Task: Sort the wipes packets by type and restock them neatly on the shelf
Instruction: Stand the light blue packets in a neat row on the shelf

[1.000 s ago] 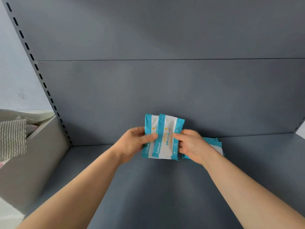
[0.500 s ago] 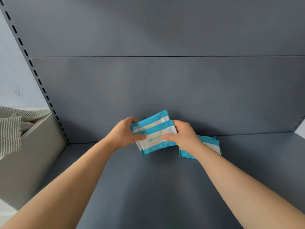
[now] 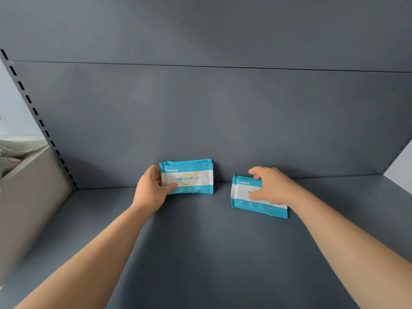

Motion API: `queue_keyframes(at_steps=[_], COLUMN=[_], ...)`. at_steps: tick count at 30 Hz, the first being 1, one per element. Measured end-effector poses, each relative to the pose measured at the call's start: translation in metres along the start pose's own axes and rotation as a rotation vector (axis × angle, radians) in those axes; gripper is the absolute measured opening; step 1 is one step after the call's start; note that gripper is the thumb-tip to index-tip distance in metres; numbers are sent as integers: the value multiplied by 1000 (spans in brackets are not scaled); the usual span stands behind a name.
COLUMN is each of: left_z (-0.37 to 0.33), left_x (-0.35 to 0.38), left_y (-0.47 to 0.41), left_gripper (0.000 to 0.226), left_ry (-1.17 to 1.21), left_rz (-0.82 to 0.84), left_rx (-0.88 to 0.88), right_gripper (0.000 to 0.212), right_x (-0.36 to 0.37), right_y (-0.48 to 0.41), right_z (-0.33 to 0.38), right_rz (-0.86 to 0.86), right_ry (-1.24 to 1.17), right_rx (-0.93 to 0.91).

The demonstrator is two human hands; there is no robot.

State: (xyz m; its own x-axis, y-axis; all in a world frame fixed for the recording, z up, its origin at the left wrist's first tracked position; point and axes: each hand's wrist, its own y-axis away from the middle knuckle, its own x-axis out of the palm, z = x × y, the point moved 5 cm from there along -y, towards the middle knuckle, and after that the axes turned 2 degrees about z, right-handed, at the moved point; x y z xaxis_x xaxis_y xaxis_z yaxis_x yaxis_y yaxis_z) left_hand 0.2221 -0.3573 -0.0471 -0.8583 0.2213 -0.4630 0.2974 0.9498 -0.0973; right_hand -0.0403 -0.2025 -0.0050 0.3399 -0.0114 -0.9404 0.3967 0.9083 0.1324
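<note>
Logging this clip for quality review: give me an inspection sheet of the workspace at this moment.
Surface: grey-blue shelf, matching back panel behind.
Job's things: standing packets upright against the back panel; flat packets lying to their right, apart.
Clutter: nothing seen.
Grippers: left hand grips the standing packets' left edge; right hand holds the flat packets, fingers over the far edge.
Cables: nothing seen.
Surroundings: slotted upright at left; beige box with striped cloth beyond it.

1. Standing packets (image 3: 191, 178), shelf's back edge: turquoise bands, white middle, yellow shield emblem.
2. Flat packets (image 3: 243, 198), to their right: the same turquoise and white.
3. Shelf (image 3: 200, 253): plain slate blue-grey.
4. Cloth (image 3: 20, 144), far left: beige-grey stripes.
</note>
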Motion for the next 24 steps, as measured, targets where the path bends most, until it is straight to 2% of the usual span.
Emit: queue_keyframes(at_steps=[4,6,9,11,13,15,19,22,24], left_z=[1,-1,-3,-4,-7,-13,-17,-15,-15], left_x=[5,5,5,6,6,7,8,8,6], left_y=[2,3,7,10,12,13,11,8,8], left_gripper=[28,25,27,41,58,67,68,63,60], left_ry=[-19,-32,38,133,99,22,-64,-83,-99], left_rz=[20,26,89,150,167,154,88,88,82], left_rx=[5,6,11,-4,-3,6,9,6,13], right_gripper=[27,27,23,21,19,20,29,35,49], right_x=[-3,-6,0,7,13,17,13,-1,-3], right_y=[0,-2,-6,-12,-17,-22,-22,-18,-15], right_z=[0,21,61,83,100,110,101,57,23], right_rz=[-50,-113,-187,-238,-275,-297,-308,-262,-122], right_ry=[-233,-304,-290,-252,-246,-229,-214,-158,-17], right_rx=[-72,-180,-310,-359,-394,-418,-416,-307,-178])
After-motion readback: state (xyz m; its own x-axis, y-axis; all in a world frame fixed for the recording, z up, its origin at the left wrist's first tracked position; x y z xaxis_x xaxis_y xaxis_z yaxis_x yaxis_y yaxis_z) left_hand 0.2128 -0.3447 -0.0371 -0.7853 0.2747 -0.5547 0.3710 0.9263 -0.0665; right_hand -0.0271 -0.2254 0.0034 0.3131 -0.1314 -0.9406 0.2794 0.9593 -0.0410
